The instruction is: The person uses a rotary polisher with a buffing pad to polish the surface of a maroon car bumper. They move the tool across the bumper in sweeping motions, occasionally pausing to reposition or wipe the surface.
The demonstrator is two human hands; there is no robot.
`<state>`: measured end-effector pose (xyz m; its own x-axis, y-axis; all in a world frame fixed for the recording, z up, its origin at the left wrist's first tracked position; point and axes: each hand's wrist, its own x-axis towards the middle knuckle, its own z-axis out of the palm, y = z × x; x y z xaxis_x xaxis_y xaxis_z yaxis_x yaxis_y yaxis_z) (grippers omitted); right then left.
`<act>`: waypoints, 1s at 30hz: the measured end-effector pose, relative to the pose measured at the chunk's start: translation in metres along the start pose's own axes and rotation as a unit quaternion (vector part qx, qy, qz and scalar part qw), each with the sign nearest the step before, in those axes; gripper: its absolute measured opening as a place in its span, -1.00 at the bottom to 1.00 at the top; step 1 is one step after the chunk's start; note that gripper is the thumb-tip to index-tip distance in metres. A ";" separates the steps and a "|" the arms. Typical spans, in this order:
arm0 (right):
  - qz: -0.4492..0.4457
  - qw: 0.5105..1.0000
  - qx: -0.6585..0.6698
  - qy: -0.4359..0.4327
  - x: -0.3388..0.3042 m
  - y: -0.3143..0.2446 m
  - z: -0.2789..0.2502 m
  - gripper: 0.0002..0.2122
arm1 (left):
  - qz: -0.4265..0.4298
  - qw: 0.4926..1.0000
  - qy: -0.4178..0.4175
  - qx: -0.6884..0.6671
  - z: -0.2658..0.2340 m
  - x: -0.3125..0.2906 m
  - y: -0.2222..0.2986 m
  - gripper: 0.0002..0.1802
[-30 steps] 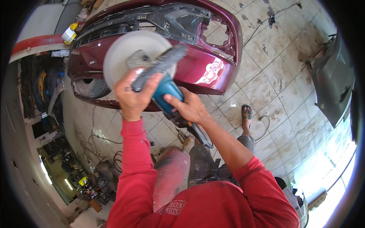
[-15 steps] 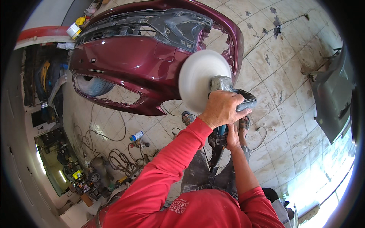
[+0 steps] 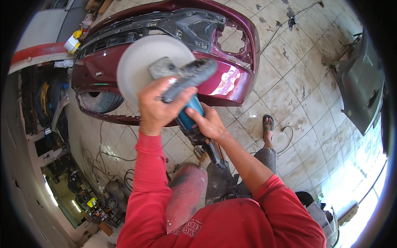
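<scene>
My two hands hold a teal and black power polisher (image 3: 190,111) with a wide white round pad (image 3: 131,66), blurred by motion. My left hand (image 3: 159,105) is closed around the black loop handle (image 3: 192,78) near the tool's head. Around the teal body, my right hand (image 3: 211,124) has its fingers wrapped, thumb on top. A glossy maroon car bumper (image 3: 229,82) with a black grille (image 3: 194,31) lies below the tool. The pad overlaps its middle part; whether they touch, I cannot tell.
A tire (image 3: 99,101) shows through the bumper's left opening. Beside my left arm is a scuffed red rounded object (image 3: 188,186). Hoses (image 3: 99,159) lie on the tiled floor (image 3: 306,120) at left. A grey panel (image 3: 359,82) stands at right.
The polisher has moved left along the bumper, from its right end to its middle, in both hands. Its handle has turned. The red object has come into view.
</scene>
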<state>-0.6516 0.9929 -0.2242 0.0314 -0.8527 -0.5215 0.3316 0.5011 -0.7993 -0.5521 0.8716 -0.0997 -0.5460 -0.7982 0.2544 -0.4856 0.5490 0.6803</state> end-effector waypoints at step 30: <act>0.046 0.997 -0.003 0.065 -0.036 0.014 -0.011 -0.24 | 0.063 0.997 -0.023 -0.047 0.028 -0.015 -0.009 -0.57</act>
<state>-0.6586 1.0323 -0.2194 -0.0603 -0.7765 -0.6272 0.3268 0.5784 -0.7475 -0.5584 0.8856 -0.1290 -0.6305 -0.7106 0.3122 -0.3453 0.6171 0.7071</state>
